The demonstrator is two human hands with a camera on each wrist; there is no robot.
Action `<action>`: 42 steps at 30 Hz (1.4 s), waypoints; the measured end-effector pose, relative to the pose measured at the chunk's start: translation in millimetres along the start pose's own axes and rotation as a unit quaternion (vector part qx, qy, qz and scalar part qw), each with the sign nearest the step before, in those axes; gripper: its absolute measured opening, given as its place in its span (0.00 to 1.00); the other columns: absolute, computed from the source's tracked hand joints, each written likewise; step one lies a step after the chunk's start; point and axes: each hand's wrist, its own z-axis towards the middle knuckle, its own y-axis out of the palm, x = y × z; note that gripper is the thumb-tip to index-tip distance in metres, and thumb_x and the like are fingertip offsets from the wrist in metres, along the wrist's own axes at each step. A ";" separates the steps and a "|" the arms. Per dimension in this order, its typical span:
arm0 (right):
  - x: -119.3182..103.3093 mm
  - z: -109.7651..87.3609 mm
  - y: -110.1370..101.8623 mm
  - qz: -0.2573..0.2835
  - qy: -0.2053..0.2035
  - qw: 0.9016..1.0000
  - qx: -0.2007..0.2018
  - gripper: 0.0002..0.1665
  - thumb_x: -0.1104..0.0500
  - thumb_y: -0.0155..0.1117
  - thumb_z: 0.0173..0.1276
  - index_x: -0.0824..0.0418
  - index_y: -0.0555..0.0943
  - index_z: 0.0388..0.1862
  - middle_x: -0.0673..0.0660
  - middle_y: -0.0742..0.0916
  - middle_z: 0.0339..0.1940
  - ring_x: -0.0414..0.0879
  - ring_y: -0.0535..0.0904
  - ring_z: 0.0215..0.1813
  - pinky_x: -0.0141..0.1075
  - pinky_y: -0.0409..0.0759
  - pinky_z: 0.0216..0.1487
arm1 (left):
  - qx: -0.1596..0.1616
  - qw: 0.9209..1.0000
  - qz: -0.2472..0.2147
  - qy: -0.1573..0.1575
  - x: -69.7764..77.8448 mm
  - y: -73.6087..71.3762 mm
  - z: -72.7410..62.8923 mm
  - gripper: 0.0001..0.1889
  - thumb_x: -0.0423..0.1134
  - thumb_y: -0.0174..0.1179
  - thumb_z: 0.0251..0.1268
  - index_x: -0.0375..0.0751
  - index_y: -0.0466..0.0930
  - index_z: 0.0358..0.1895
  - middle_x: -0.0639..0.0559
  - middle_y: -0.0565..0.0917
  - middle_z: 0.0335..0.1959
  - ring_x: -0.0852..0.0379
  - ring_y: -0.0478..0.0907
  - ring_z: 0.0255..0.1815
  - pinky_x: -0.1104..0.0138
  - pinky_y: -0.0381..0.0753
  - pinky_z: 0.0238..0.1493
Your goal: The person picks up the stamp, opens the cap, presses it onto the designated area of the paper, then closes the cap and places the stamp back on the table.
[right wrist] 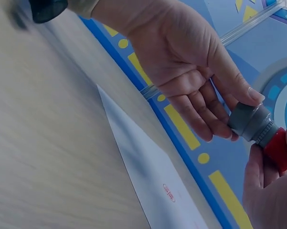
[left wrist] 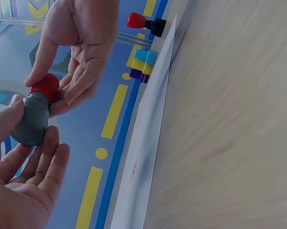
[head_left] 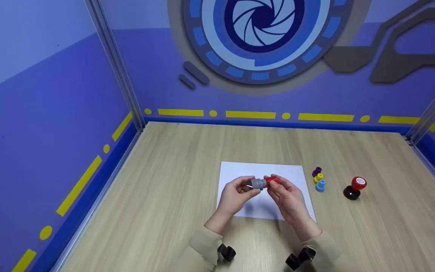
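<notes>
Pale wood-grain table (head_left: 157, 211) fills the floor of a booth with blue and purple walls, yellow dashes running along their base.

Nearest, at 6 o'clock, two beige sleeves come in from the lower edge, each with a dark camera mount at the wrist. Just beyond them both hands meet above a white sheet of paper (head_left: 240, 172) lying at the table's middle. The left hand (head_left: 234, 194) holds the grey end of a small stamp (head_left: 263, 181), thumb on one side and fingertips on the other, with the remaining fingers loosely spread beneath it. The right hand (head_left: 287, 196) pinches the stamp's red end between thumb and fingers. The stamp lies roughly level between the two hands, raised off the paper. A faint red mark (right wrist: 169, 192) shows on the sheet in the wrist views.

Out at 2 o'clock from the hands, just off the paper's right edge, three small stamps sit in a touching row: blue (head_left: 320, 185) nearest, yellow (head_left: 318, 177) in the middle, purple (head_left: 316, 171) farthest. Further right, at 3 o'clock and well apart from the row, a red-topped stamp with a black base (head_left: 354, 187) lies tilted on the wood.

At 12 o'clock, the back wall carries a large blue shutter-like roundel (head_left: 261, 22).
</notes>
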 end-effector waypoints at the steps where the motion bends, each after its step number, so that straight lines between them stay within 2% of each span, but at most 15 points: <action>1: 0.7 -0.4 0.0 -0.007 -0.004 1.000 0.000 0.23 0.65 0.62 0.76 0.70 0.70 0.66 0.50 0.91 0.49 0.39 0.88 0.53 0.36 0.83 0.64 | -0.001 1.000 0.002 0.000 -0.3 0.1 -0.3 0.21 0.34 0.74 0.62 0.33 0.84 0.58 0.40 0.89 0.50 0.62 0.84 0.41 0.77 0.84 0.40; 10: 5.3 -2.3 1.4 -0.023 -0.014 1.000 -0.005 0.27 0.66 0.62 0.76 0.73 0.68 0.69 0.51 0.90 0.51 0.39 0.88 0.54 0.36 0.83 0.64 | 0.001 1.000 0.001 -0.005 -1.4 1.0 -1.1 0.21 0.34 0.74 0.62 0.34 0.84 0.58 0.41 0.88 0.48 0.62 0.84 0.42 0.76 0.84 0.42; 17: 8.5 -2.3 1.7 -0.035 -0.012 0.999 -0.006 0.23 0.65 0.63 0.76 0.72 0.71 0.65 0.51 0.90 0.51 0.39 0.88 0.54 0.32 0.85 0.61 | 0.007 1.000 -0.003 -0.001 -2.4 1.2 -1.6 0.20 0.32 0.74 0.61 0.35 0.85 0.57 0.39 0.89 0.46 0.58 0.84 0.42 0.78 0.83 0.40; 27: 9.7 -2.1 2.9 -0.041 -0.011 0.999 0.001 0.22 0.65 0.63 0.76 0.72 0.71 0.64 0.51 0.89 0.50 0.38 0.87 0.53 0.31 0.86 0.59 | 0.018 1.000 0.018 0.003 -2.9 3.7 -1.2 0.20 0.33 0.75 0.59 0.34 0.86 0.56 0.40 0.89 0.46 0.61 0.83 0.40 0.79 0.81 0.38; 36: 5.4 -1.0 0.2 -0.064 -0.010 0.998 0.004 0.26 0.65 0.65 0.74 0.72 0.70 0.67 0.52 0.88 0.51 0.38 0.88 0.52 0.33 0.86 0.60 | -0.004 1.000 -0.006 -0.026 -3.1 3.4 -1.8 0.23 0.35 0.75 0.60 0.33 0.83 0.58 0.46 0.88 0.47 0.64 0.82 0.40 0.77 0.82 0.39; 42: 1.6 -1.4 -0.1 -0.106 -0.021 0.994 0.008 0.28 0.65 0.66 0.73 0.72 0.71 0.68 0.53 0.87 0.53 0.37 0.86 0.52 0.30 0.86 0.57 | -0.016 0.999 0.005 -0.028 -3.0 3.0 -3.2 0.24 0.36 0.73 0.62 0.32 0.81 0.61 0.46 0.88 0.49 0.62 0.85 0.44 0.74 0.87 0.45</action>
